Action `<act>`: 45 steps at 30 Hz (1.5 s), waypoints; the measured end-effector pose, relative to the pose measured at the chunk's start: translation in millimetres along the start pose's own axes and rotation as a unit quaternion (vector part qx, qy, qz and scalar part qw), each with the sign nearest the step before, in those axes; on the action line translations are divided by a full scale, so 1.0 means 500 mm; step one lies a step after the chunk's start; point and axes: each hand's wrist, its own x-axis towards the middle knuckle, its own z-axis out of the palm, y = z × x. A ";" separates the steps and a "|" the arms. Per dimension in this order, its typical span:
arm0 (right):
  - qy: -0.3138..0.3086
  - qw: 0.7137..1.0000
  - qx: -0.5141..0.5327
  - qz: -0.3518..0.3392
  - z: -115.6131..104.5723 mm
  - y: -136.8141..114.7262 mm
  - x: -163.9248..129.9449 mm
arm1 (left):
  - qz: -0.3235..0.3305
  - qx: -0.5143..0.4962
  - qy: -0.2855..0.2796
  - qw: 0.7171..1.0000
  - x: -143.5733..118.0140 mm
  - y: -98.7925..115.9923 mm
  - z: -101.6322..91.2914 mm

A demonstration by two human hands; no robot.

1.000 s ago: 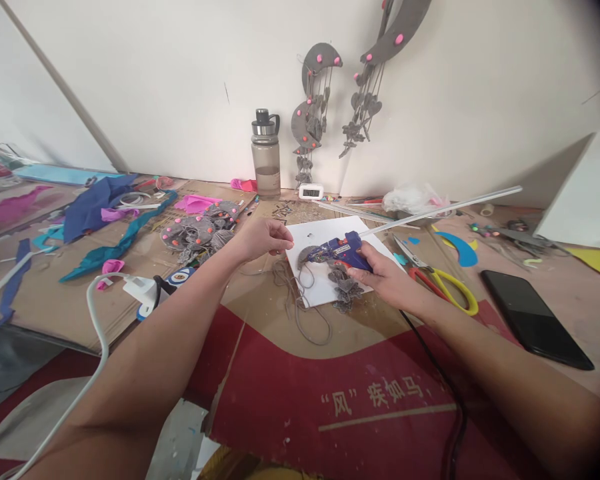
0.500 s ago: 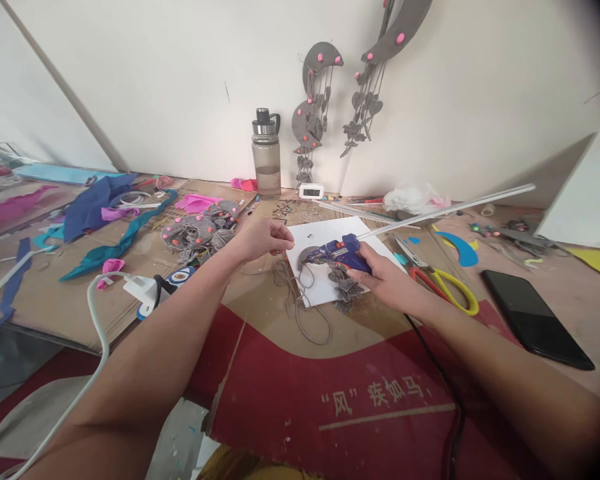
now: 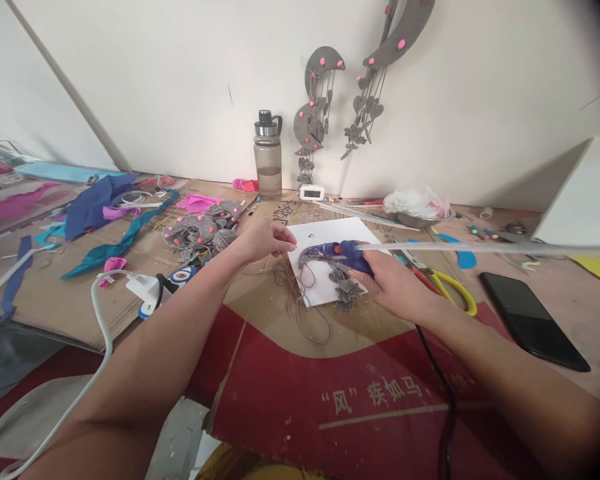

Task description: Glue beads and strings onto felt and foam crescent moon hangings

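My right hand point(image 3: 397, 280) is wrapped around the handle of a blue glue gun point(image 3: 353, 257). A long clear glue stick point(image 3: 460, 247) juts from its back toward the right edge. The nozzle is over a grey crescent point(image 3: 306, 255) on a white board point(image 3: 325, 230). My left hand point(image 3: 266, 241) is closed in a pinch at the board's left edge. A tiny reddish spot shows at its fingertips, too small to name. Grey flower shapes point(image 3: 349, 293) lie at the board's front edge, and a loop of grey cord point(image 3: 316, 341) trails onto the cardboard.
Scissors point(image 3: 453, 290) and a black phone point(image 3: 533, 320) lie to the right. A water bottle point(image 3: 269, 163) and a small digital clock point(image 3: 311, 193) stand at the back. Grey crescent hangings point(image 3: 307, 127) are on the wall. Decorated grey pieces point(image 3: 200, 230) and a white cable point(image 3: 100, 313) are on the left.
My right hand has turned the glue gun, so the glue stick has swung from slanting up and away to nearly level, reaching the right edge. My left hand stays pinched in about the same place.
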 end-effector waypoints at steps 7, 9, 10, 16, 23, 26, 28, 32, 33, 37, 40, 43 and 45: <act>0.021 0.974 0.218 0.060 0.032 0.044 0.007 | -0.003 0.007 0.000 1.000 -0.003 0.005 -0.002; 0.028 0.969 0.234 0.075 0.038 0.051 0.010 | -0.004 0.012 0.002 1.000 -0.003 0.006 -0.002; 0.030 0.968 0.236 0.079 0.040 0.054 0.011 | -0.004 0.013 0.002 1.000 -0.004 0.006 -0.003; 0.005 0.962 0.260 0.085 0.048 0.062 0.010 | -0.003 0.015 -0.004 1.000 -0.003 0.005 -0.001; -0.007 0.974 0.204 0.100 0.043 0.054 0.011 | 0.000 0.005 -0.009 1.000 -0.004 0.004 0.002; -0.009 0.984 0.155 0.091 0.034 0.045 0.011 | 0.002 0.001 -0.012 1.000 -0.003 0.002 0.003; -0.011 0.990 0.123 0.070 0.026 0.039 0.009 | 0.004 -0.001 -0.012 1.000 -0.002 -0.002 0.004; -0.012 0.999 0.040 0.008 0.011 0.030 0.002 | 0.009 0.002 -0.018 1.000 0.007 -0.016 0.007; -0.007 1.000 0.025 -0.004 0.009 0.029 0.001 | 0.010 0.006 -0.020 1.000 0.009 -0.020 0.007; 0.016 0.999 0.042 0.017 0.012 0.030 -0.001 | 0.015 0.018 -0.027 0.999 0.014 -0.027 0.009; 0.048 0.987 0.148 0.044 0.030 0.044 0.003 | 0.016 0.017 -0.029 0.999 0.013 -0.026 0.008; 0.082 0.949 0.292 0.085 0.054 0.063 0.009 | 0.024 0.022 -0.040 0.999 0.012 -0.028 0.009; 0.097 0.918 0.365 0.123 0.068 0.074 0.012 | 0.031 0.025 -0.047 0.998 0.014 -0.033 0.012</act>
